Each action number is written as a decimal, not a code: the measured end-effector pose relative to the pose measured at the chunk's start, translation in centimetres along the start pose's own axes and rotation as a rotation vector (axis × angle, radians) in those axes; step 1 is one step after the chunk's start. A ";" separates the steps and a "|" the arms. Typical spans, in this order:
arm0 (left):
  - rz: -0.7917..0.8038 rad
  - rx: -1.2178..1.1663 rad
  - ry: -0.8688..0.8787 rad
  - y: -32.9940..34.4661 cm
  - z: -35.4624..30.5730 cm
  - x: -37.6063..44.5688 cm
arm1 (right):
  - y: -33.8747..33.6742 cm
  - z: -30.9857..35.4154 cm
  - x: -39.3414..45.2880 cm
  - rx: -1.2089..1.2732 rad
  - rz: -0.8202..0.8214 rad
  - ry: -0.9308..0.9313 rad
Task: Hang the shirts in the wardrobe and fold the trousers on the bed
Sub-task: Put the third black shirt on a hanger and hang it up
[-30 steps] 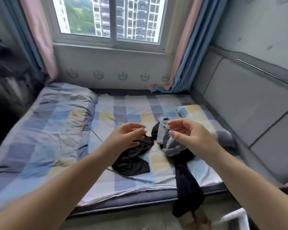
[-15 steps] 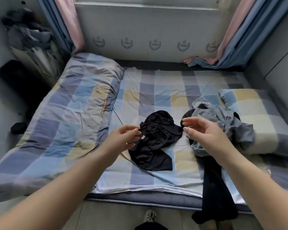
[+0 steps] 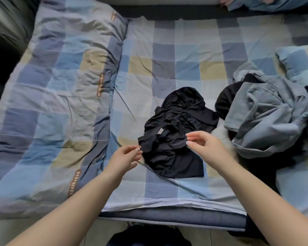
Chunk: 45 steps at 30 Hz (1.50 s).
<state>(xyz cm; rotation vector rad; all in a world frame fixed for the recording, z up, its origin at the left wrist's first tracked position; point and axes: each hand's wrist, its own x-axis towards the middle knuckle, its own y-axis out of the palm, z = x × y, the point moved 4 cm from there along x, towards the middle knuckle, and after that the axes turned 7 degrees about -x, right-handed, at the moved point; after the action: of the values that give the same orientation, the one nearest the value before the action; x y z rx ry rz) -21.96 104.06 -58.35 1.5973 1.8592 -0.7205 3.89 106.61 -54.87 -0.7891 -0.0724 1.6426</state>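
Note:
A crumpled black garment [image 3: 178, 125] with a small grey label lies in the middle of the checked bed sheet [image 3: 167, 55]. My left hand [image 3: 124, 157] hovers at its left edge, fingers loosely bent, holding nothing. Over the garment's near right side is my right hand [image 3: 203, 144], fingers relaxed, holding nothing. A grey-blue garment [image 3: 267, 118] lies heaped to the right, over another black piece [image 3: 224, 102]. Which pieces are shirts or trousers I cannot tell.
A checked quilt [image 3: 52, 96] covers the bed's left side. A checked pillow [image 3: 299, 59] lies at the right. The mattress edge [image 3: 167, 219] runs along the front, with dark cloth [image 3: 256, 174] hanging over it at the right. Curtain ends [image 3: 267, 4] lie at the far right.
My view has tilted down from the window onto the bed. Both hands have dropped lower and closer to the black garment; the right hand has moved left, away from the grey-blue heap.

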 end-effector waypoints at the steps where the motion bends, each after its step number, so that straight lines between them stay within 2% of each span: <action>1: 0.001 0.022 -0.001 0.0 1.0 2.1 | 1.6 -1.4 2.0 -0.043 0.018 0.005; 7: -0.026 0.169 0.071 -0.1 6.4 13.9 | 9.2 -8.2 12.4 -0.335 0.100 -0.008; 11: -0.067 0.204 0.148 0.1 9.6 20.5 | 12.7 -11.1 17.6 -0.419 0.097 -0.067; 16: 0.042 0.321 0.236 1.4 11.2 25.8 | 15.1 -12.6 22.3 -0.605 0.117 -0.145; 19: 0.082 0.505 0.300 1.6 10.9 26.7 | 15.4 -13.2 23.5 -0.799 0.143 -0.164; 23: 0.097 0.661 0.404 1.1 9.2 24.9 | 16.0 -13.3 22.6 -1.046 0.210 -0.183; 25: 0.109 0.739 0.506 0.9 7.6 22.9 | 16.0 -12.2 21.8 -1.092 0.170 -0.265; 27: 0.144 0.813 0.606 0.8 6.0 20.6 | 16.3 -10.6 20.7 -1.047 0.156 -0.427; 28: 0.161 0.844 0.650 0.7 5.0 19.4 | 16.4 -9.6 19.9 -0.986 0.205 -0.482; 31: 0.186 0.927 0.762 0.0 2.1 15.4 | 16.3 -7.2 17.2 -0.857 0.371 -0.495; 33: 0.189 1.005 0.808 -0.7 0.3 12.8 | 15.5 -5.7 15.5 -0.880 0.386 -0.512; 37: 0.148 1.204 0.916 -2.3 -4.5 7.5 | 11.2 -2.8 12.6 -1.062 0.313 -0.592; 40: 0.141 1.323 0.988 -3.4 -8.6 3.8 | 6.5 -0.6 10.4 -1.239 0.343 -0.539; 45: 0.050 1.602 0.872 -3.1 -14.1 -1.4 | -1.5 5.5 6.4 -1.331 0.222 -0.519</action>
<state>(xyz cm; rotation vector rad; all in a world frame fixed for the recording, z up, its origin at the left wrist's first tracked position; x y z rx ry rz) -26.00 112.86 -47.51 3.2941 1.6137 -2.0053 2.16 114.74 -52.78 -1.3160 -1.6124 1.8692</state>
